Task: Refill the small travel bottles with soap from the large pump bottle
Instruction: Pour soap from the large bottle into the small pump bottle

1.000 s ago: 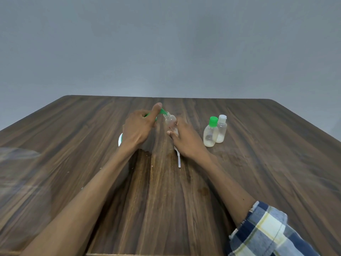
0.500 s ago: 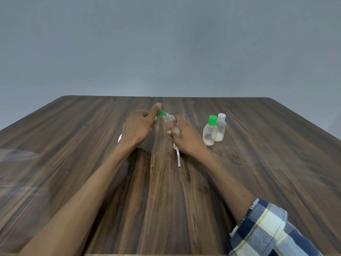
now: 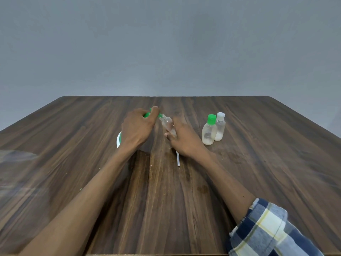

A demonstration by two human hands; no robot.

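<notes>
Head view: travel bottle [image 3: 168,124] between hands.

Counted: three small clear plastic travel bottles — one tilted, uncapped [image 3: 168,124], one green-capped [image 3: 208,130], one white-capped [image 3: 220,127]. One large green-pumped bottle [image 3: 119,140], mostly hidden. One thin white stick [image 3: 178,159]. Two hands, left [image 3: 137,128] and right [image 3: 184,139]. One dark wooden surface [image 3: 267,163].
</notes>
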